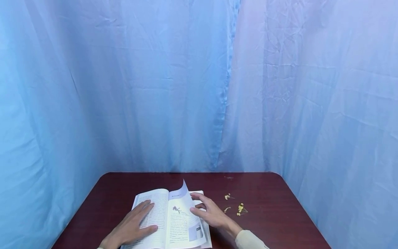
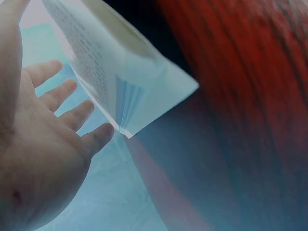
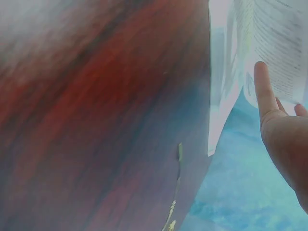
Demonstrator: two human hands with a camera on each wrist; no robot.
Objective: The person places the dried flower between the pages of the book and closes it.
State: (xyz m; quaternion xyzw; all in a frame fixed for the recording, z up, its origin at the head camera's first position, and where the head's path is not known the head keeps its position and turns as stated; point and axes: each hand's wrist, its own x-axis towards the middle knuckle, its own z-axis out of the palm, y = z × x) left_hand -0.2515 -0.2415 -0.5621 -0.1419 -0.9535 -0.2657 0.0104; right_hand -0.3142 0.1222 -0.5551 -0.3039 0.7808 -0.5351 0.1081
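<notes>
An open book (image 1: 159, 202) lies at the front of the table, text on both pages. My left hand (image 1: 133, 223) rests on its left page with fingers spread; in the left wrist view the left hand (image 2: 57, 130) is beside the book's corner (image 2: 159, 91). A right-hand page (image 1: 183, 197) stands partly raised, its upper corner curling up. My right hand (image 1: 212, 212) touches this page's outer edge with extended thumb and fingers. A small purple flower (image 1: 176, 209) with a thin stem lies on the right page. In the right wrist view the thumb (image 3: 263, 89) overlaps the printed page (image 3: 281, 53).
Several small yellow flower sprigs (image 1: 241, 208) lie on the dark red-brown table (image 1: 273, 221) right of the book. A thin stem (image 3: 177, 185) shows in the right wrist view. Blue curtains (image 1: 174, 86) surround the table at the back and sides.
</notes>
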